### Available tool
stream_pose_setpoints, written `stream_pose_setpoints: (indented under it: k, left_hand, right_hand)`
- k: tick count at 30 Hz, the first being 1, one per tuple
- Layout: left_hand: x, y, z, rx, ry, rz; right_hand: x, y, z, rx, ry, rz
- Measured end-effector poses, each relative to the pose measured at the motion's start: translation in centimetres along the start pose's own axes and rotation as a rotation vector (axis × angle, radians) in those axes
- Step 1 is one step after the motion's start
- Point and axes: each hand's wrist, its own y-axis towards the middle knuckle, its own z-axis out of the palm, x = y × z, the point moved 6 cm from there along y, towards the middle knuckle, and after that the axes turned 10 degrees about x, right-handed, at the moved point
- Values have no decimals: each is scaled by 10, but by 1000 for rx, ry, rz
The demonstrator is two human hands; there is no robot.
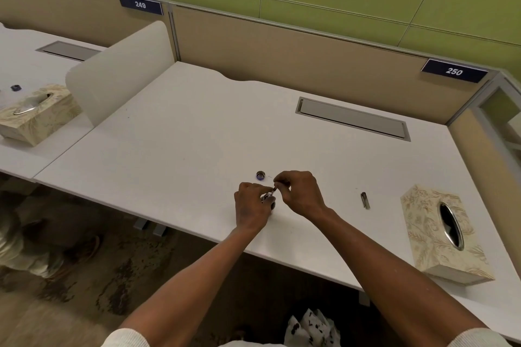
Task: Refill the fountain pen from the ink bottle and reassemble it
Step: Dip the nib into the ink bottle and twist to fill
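White bench, pen dipped in ink

Left hand (252, 205) wrapped around ink bottle (267, 199) near front edge of bench (197, 127). Right hand (298, 191) pinching pen part (273, 191) at bottle mouth. Risk: tipping, spilling. Bottle cap (260, 175) just behind; pen barrel (365, 200) well right. Nib hidden.

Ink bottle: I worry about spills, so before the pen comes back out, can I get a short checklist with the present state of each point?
1. Ink bottle steadied on the desk by the left hand: ok.
2. Pen part gripped by the right hand over the bottle mouth: ok.
3. Bottle cap off, lying apart behind the hands: ok.
4. Other pen piece within reach, right of the hands: ok.
5. Tissue box at hand for drips: ok.
6. Ink level in the pen: cannot tell.
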Motion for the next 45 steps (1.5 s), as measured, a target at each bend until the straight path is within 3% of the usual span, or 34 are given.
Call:
stream_pose_setpoints:
  k: [29, 39, 45]
  left_hand:
    - [10, 5, 11, 51, 20, -23]
    - [13, 11, 12, 40, -11, -10]
    - [11, 10, 12, 31, -13, 13]
  right_hand:
    - [-4, 4, -3, 99, -68, 13]
    - [-21, 2, -7, -25, 129, 217]
    - [-21, -2, -4, -24, 158, 235]
